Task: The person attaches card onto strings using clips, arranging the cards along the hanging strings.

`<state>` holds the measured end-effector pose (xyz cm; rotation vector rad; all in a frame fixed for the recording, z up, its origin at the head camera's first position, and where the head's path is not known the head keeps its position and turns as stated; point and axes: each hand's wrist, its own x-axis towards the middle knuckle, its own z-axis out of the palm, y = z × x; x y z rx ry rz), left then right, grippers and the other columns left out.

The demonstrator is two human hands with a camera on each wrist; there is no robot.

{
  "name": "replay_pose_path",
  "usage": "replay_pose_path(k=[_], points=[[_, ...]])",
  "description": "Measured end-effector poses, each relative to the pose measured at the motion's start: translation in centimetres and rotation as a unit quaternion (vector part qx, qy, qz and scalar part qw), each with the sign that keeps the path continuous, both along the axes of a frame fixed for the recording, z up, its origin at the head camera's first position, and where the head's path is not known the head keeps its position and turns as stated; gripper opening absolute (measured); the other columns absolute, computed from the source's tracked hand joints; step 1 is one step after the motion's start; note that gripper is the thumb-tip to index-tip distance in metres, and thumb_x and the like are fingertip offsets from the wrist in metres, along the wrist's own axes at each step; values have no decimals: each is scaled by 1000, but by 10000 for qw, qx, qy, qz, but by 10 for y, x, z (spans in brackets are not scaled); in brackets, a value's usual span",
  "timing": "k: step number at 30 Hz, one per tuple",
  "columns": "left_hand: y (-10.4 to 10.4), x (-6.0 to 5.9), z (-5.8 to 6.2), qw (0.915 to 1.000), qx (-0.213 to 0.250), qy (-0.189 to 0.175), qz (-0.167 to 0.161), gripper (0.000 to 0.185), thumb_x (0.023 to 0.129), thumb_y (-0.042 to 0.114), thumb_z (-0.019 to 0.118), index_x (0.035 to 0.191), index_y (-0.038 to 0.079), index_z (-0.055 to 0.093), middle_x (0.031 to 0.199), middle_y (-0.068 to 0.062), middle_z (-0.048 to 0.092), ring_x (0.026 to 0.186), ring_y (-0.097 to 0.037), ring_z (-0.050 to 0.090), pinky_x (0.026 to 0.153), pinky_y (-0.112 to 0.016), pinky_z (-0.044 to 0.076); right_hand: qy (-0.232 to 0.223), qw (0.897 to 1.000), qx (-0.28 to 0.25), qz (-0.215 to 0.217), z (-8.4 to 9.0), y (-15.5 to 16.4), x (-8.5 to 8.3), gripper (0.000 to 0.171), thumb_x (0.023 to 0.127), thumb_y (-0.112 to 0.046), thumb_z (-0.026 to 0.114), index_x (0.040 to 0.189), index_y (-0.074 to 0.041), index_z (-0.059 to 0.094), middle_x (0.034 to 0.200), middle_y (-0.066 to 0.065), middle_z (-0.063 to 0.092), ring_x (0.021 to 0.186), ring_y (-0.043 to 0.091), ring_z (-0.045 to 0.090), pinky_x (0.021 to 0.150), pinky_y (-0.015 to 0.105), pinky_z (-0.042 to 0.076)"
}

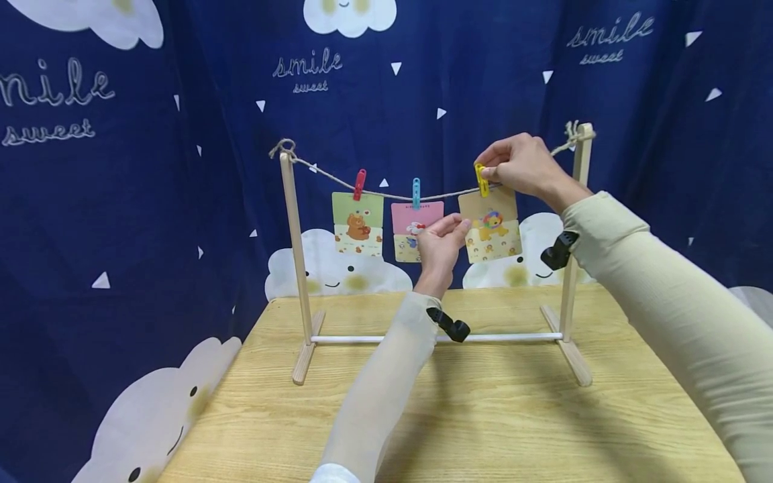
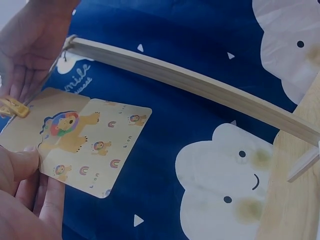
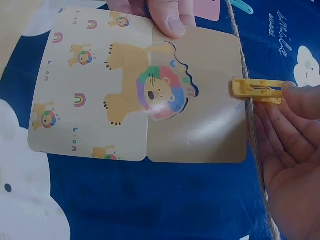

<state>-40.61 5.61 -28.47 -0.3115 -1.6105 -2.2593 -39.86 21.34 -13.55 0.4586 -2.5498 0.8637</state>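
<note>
My right hand [image 1: 527,168] pinches a yellow clothespin [image 1: 482,180] between thumb and fingers, at the twine line [image 1: 326,176]. The clothespin's jaws sit over the twine and the upper edge of a tan lion card [image 1: 507,235]. Its tail ends lie under the right thumb [image 3: 302,100] in the right wrist view. My left hand [image 1: 439,253] holds the card's left edge, thumb in front and fingers behind, as the left wrist view shows. Left of it hang a pink card [image 1: 401,213] on a blue clothespin [image 1: 416,193] and a green bear card [image 1: 344,211] on a red clothespin [image 1: 359,184].
The twine runs between two wooden posts [image 1: 294,235] on feet, joined low by a white rod [image 1: 344,339]. They stand on a wooden table [image 1: 260,416]. Behind hangs a dark blue curtain [image 1: 211,80] with clouds.
</note>
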Motion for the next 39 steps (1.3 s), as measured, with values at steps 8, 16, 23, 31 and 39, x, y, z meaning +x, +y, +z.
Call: replay_pose_path(k=[8,16,23,31,39], points=[[-1,3,0,10000,-73,-50,39,7,90,16,82,97,15,82,93,2,79,88,-12,74,83,-32,61,-121,9999,77,30,0,0,1,34,99,-31,67,126,-11,73,116,11,74,105,26,65,86,40,54],[-2,4,1,9999,-106,-18,81,8,90,17,82,98,16,81,93,2,79,87,-13,74,82,-32,61,-160,9998,114,83,1,-1,3,37,100,-33,66,131,-12,72,121,12,74,108,27,66,91,45,54],[-2,4,1,9998,-66,127,122,11,89,15,83,99,13,81,92,0,79,83,-12,74,79,-31,61,-91,9998,160,107,1,-2,3,38,100,-34,65,132,-12,71,119,12,74,106,25,67,89,43,54],[-6,6,0,9994,-136,282,163,17,88,12,84,104,9,80,96,-4,80,87,-14,75,81,-31,61,-115,9997,159,108,0,-3,3,39,101,-35,64,131,-12,71,120,12,74,109,27,65,94,48,53],[-17,9,-2,9970,-282,598,394,19,88,8,83,107,8,81,100,-5,80,93,-13,76,83,-29,60,-45,9996,240,110,-1,-3,1,37,100,-33,64,130,-12,71,116,10,75,106,24,67,88,42,54]])
